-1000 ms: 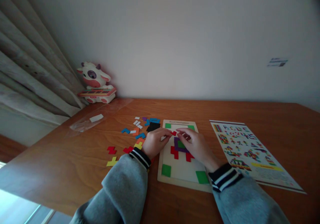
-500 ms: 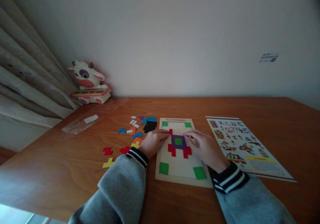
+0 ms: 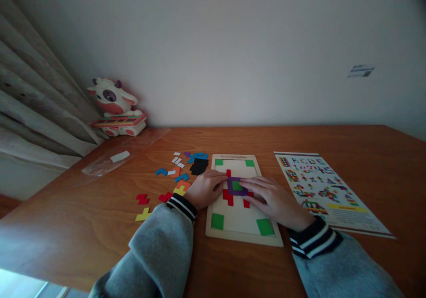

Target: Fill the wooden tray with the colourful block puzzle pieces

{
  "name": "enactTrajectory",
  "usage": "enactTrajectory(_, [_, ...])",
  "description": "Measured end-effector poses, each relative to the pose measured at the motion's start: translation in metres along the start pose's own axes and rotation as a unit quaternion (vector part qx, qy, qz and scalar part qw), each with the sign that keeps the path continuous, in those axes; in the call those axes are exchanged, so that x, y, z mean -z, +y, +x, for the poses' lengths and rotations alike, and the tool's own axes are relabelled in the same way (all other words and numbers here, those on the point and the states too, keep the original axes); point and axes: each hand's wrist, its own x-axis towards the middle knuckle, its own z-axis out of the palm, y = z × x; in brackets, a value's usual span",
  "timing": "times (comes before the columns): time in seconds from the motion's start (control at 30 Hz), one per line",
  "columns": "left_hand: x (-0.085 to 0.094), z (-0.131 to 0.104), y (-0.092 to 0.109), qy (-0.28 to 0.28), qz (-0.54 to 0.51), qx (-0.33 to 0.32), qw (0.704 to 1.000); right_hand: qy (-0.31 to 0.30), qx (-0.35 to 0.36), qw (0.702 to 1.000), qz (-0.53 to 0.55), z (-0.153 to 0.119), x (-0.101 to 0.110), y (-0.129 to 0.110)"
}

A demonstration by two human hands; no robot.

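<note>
A wooden puzzle board (image 3: pixel 244 240) lies in front of me. Near its middle a purple square frame (image 3: pixel 234 192) surrounds a green square (image 3: pixel 236 185), with red pieces (image 3: pixel 228 197) against its lower corners. My left hand (image 3: pixel 207 187) rests at the frame's upper left, fingers together and curled, tips on a red puzzle piece (image 3: pixel 228 173) that they partly hide. Over the frame's right side lies my right hand (image 3: pixel 271 198), fingers stretched out, tips touching the green square and frame. Its fingers cover part of the right red piece. Green squares (image 3: pixel 217 221) sit in the board's corners.
Loose blue, white, orange, yellow, red and black pieces (image 3: pixel 199 166) lie left of the board. A printed pattern sheet (image 3: pixel 346 209) is at the right. Further left are a clear plastic bag (image 3: pixel 103 167) and a cow toy keyboard (image 3: pixel 118 111) by the curtain.
My right hand has moved left over the purple frame, its fingers straightening onto the green square. The upper red piece has shifted slightly right at my left fingertips. The view has tilted slightly.
</note>
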Motion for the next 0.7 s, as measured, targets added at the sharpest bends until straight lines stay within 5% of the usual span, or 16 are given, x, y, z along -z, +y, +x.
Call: enactTrajectory(0.7, [-0.0027, -0.0002, 0.0002, -0.016, -0.017, 0.02, 1.0, 0.075, -0.024, 0.996, 0.029, -0.0004, 0.0004, 0.0031])
